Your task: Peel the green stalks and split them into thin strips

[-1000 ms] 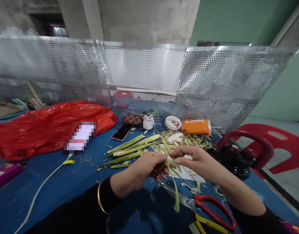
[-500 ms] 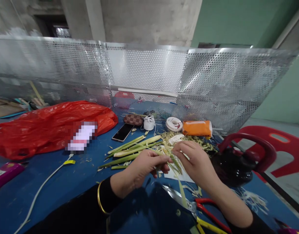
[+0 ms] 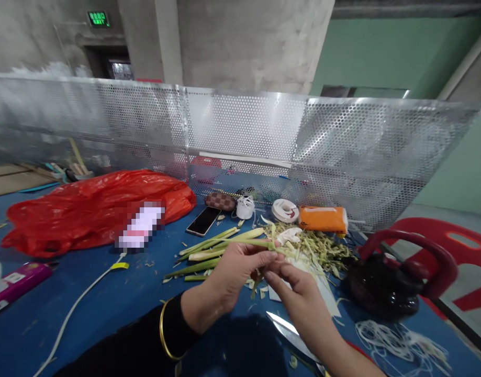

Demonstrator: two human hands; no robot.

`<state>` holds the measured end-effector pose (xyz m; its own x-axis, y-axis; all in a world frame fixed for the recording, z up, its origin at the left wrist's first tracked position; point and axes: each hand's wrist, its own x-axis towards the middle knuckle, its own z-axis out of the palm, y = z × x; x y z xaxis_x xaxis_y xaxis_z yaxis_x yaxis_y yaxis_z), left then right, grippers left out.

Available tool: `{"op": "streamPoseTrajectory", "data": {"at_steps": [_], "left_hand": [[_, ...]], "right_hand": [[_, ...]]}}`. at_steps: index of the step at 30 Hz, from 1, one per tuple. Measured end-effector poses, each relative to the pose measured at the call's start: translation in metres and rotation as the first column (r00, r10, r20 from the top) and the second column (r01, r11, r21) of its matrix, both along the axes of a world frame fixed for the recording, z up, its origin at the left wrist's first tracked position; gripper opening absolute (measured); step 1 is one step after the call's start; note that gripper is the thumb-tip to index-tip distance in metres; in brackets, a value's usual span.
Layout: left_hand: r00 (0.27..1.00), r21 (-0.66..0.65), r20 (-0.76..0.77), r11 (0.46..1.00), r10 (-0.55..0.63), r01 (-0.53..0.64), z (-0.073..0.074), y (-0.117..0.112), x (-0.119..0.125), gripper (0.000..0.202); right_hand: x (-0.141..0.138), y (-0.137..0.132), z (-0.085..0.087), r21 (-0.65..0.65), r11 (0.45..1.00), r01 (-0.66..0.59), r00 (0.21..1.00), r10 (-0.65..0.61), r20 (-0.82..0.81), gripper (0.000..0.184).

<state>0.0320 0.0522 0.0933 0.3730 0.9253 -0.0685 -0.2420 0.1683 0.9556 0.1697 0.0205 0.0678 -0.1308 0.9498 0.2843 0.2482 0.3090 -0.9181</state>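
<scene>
My left hand [image 3: 230,275] is closed around a green plant stalk [image 3: 256,243], thumb pressed against the fingers. Its tip has a small folded or knotted-looking bit. My right hand [image 3: 303,301] meets the left at that end, thumb and fingers pinched on the stalk's hanging strips; its fingertips are partly hidden. Behind the left hand lie several cut green stalks [image 3: 201,256]. Beyond the right hand is a heap of shredded plant scraps [image 3: 330,248], beside white paper [image 3: 326,293]. Beneath the right forearm a pair of shears [image 3: 289,332] lies with its blades showing, handles mostly covered.
A dark kettle [image 3: 385,288] with a red handle stands at right, near tangled white string [image 3: 397,340]. Along the back are a black phone [image 3: 204,221], checkered case [image 3: 220,201], tape spool [image 3: 285,210] and orange packet [image 3: 322,219]. A red plastic bag [image 3: 87,209] spreads left.
My right hand has moved down and left, against the left hand's fingertips, and now covers the shears' handles. The stalk shows more above the left hand. The view has tilted up slightly.
</scene>
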Motion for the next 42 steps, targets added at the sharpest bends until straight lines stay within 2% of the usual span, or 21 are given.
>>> {"op": "streamPoseTrajectory", "data": {"at_steps": [3, 7, 15, 23, 27, 31, 36, 39, 42], "left_hand": [[1.000, 0.031, -0.026, 1.000, 0.004, -0.004, -0.002, -0.002, 0.003, 0.022], [0.999, 0.003, -0.003, 0.999, 0.033, -0.033, -0.002, -0.002, 0.004, 0.023], [0.993, 0.057, -0.076, 0.995, 0.090, -0.086, 0.002, -0.003, 0.000, 0.026], [0.997, -0.012, 0.002, 0.997, 0.075, -0.075, 0.004, -0.002, 0.002, 0.026], [0.996, -0.025, -0.011, 0.996, 0.085, -0.085, 0.006, -0.001, 0.001, 0.034], [0.995, -0.049, 0.020, 0.995, 0.093, -0.092, 0.006, -0.003, 0.002, 0.034], [0.992, -0.075, 0.089, 0.994, 0.086, -0.079, 0.004, -0.004, 0.003, 0.032], [0.990, -0.075, 0.112, 0.994, 0.091, -0.083, 0.002, -0.004, 0.005, 0.023], [0.986, -0.103, 0.126, 0.990, 0.110, -0.097, 0.001, -0.005, 0.006, 0.023]], "right_hand": [[-0.003, 0.002, -0.004, -0.092, 0.996, -0.016, 0.985, 0.000, -0.172, 0.027], [-0.001, 0.001, -0.004, -0.101, 0.995, -0.017, 0.973, -0.007, -0.230, 0.028], [0.001, 0.000, -0.001, -0.072, 0.995, -0.067, 0.983, 0.054, -0.176, 0.027], [-0.001, -0.005, 0.007, 0.023, 0.996, -0.088, 0.993, 0.090, -0.083, 0.026], [-0.003, -0.005, 0.001, 0.015, 1.000, -0.028, 0.998, 0.028, -0.054, 0.030], [-0.006, -0.006, -0.004, 0.030, 0.999, 0.041, 0.998, -0.039, -0.048, 0.033], [-0.007, -0.006, -0.004, 0.042, 0.998, 0.054, 0.996, -0.050, -0.077, 0.029], [-0.005, -0.007, -0.005, 0.085, 0.996, 0.034, 0.999, -0.032, -0.022, 0.028], [-0.004, -0.007, -0.008, 0.142, 0.990, 0.018, 0.999, -0.022, 0.027, 0.028]]}}
